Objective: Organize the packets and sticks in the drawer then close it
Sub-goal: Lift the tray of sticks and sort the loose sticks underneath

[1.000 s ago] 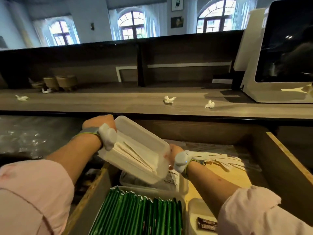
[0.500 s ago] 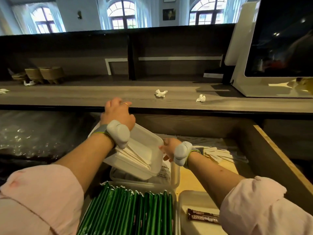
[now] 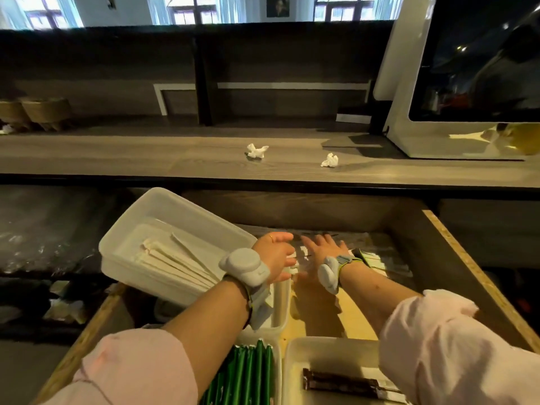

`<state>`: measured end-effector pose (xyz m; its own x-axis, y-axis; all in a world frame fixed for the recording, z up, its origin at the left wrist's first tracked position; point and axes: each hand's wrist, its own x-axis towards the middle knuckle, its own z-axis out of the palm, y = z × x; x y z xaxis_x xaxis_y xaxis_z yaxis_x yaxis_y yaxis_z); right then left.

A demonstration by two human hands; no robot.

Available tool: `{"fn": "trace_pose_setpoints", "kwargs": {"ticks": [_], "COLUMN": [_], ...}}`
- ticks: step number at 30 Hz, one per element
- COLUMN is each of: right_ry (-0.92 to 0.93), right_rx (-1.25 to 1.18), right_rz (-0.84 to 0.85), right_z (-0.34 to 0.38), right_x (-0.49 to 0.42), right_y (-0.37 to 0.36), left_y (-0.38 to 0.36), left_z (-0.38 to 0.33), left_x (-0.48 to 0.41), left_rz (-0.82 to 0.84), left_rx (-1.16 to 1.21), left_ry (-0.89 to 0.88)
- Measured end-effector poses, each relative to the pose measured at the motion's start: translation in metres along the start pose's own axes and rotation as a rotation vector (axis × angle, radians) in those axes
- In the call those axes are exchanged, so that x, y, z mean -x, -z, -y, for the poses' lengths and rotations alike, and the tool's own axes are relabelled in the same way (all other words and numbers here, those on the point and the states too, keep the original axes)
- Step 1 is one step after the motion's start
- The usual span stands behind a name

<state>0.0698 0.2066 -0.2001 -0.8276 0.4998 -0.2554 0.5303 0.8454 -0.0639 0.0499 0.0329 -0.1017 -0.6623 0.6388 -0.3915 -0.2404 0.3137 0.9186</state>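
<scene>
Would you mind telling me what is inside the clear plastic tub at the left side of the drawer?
A bundle of white paper-wrapped sticks lies slantwise in the clear plastic tub. Their near ends are hidden behind the grey wrist band on the left arm.

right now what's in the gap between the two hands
Head view: loose white paper packets on the drawer floor show between the left hand and right hand, blurred.

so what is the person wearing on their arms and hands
The left sleeve and right sleeve are pale pink and stop short of the wrists. Each wrist carries a rounded grey device on a strap: left wrist device, right wrist device. The left hand wears a thin gold ring; the right hand shows none.
</scene>
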Motion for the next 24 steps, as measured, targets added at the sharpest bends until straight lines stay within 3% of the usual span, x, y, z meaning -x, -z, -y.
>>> {"fn": "trace_pose_setpoints", "kwargs": {"ticks": [6,13,18,21,24], "right_ry": [0.03,0.025,0.021,-0.017,-0.027], "right_rx": [0.034,0.083,0.141,0.052,-0.173], "right_rz": [0.098,0.016,0.077,0.169,0.121], "right_z": [0.012,-0.002,0.004,-0.001,-0.007], "right_x": [-0.022,-0.004,0.024,0.038,0.045], "right_y": [0.001,0.005,0.001,0.008,0.023], "left_y": [0.007,0.003,0.002,0.001,0.001], "left_z": [0.01,0.015,0.015,0.014,0.013], "left_x": [-0.011,-0.017,-0.013,-0.008,-0.006], "left_rz": [-0.066,-0.037,-0.001,0.021,0.032], "left_rx": [-0.027,-0.082,-0.075,-0.089,-0.057], "left_ry": [-0.031,-0.032,0.013,0.007,0.003]}}
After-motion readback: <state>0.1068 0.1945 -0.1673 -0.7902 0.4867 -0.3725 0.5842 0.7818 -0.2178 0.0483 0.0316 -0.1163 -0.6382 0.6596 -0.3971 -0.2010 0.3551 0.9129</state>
